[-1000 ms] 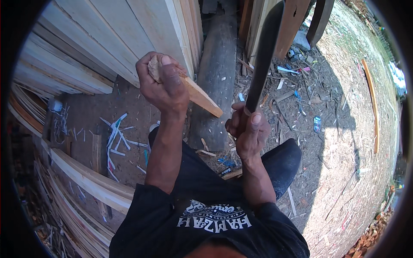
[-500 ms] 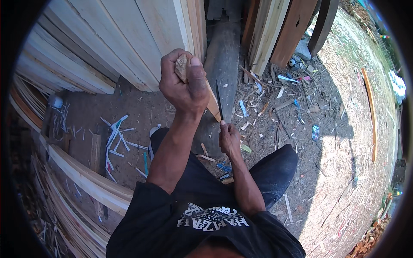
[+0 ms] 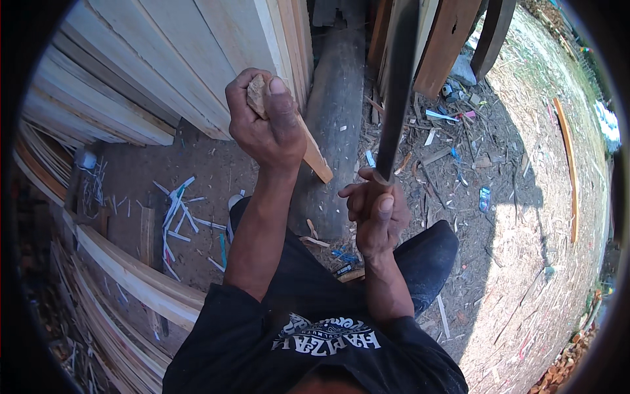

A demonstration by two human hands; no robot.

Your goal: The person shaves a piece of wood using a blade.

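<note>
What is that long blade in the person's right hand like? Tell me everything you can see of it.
The long blade is dark, metal-looking and somewhat blurred. Its handle is mostly hidden in the right hand, the only thing seen touching it. It points up the picture, its far end cut off by the top edge, and it is apart from the wood piece in the left hand.

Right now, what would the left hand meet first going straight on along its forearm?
The left hand, gripping a piece of wood, would probably meet the pale boards ahead first; the gap's depth is unclear.
</note>
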